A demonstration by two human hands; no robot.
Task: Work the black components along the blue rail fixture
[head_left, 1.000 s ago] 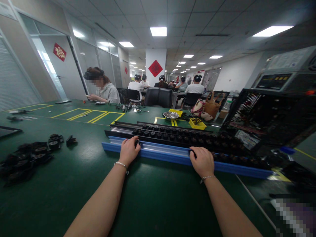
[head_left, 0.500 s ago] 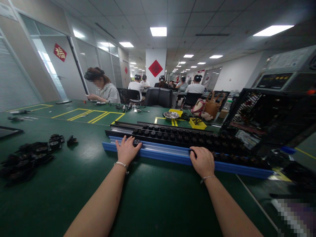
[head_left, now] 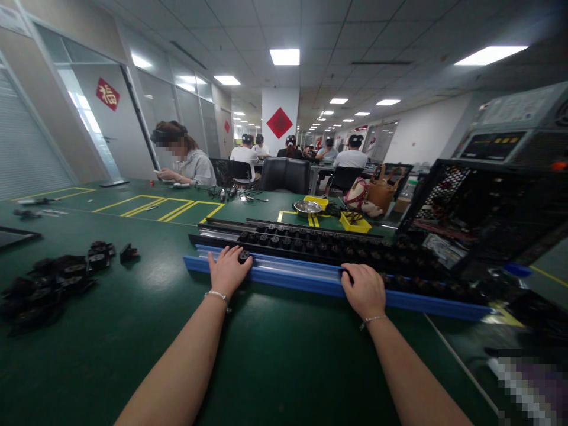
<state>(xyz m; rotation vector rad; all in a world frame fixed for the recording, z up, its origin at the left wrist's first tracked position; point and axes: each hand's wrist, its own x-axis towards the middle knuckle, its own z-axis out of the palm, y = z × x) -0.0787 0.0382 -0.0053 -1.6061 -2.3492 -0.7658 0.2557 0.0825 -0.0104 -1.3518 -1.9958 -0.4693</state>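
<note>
A long blue plastic rail (head_left: 297, 283) with a shiny channel lies across the green table. Over its left end rests my left hand (head_left: 228, 271), thumb and index finger closed about a small round black part (head_left: 244, 256) in the channel. Farther right, my right hand (head_left: 364, 289) curls over the same rail; a dark bit of a black part (head_left: 349, 276) shows between its thumb and index finger, mostly hidden by them. More black parts (head_left: 402, 283) sit in the rail to the right of that hand. Between the two hands the channel shows bare.
Black rails (head_left: 293, 239) filled with similar parts lie just behind. A heap of loose black parts (head_left: 57, 278) is at left, one part (head_left: 129, 253) apart. A metal bowl (head_left: 307, 207), yellow tray (head_left: 355, 222) and open computer case (head_left: 483, 207) stand beyond. Across the table sits a person (head_left: 186, 160).
My left hand and the round black part under it have shifted very slightly left. My right hand stays in place on the rail.
</note>
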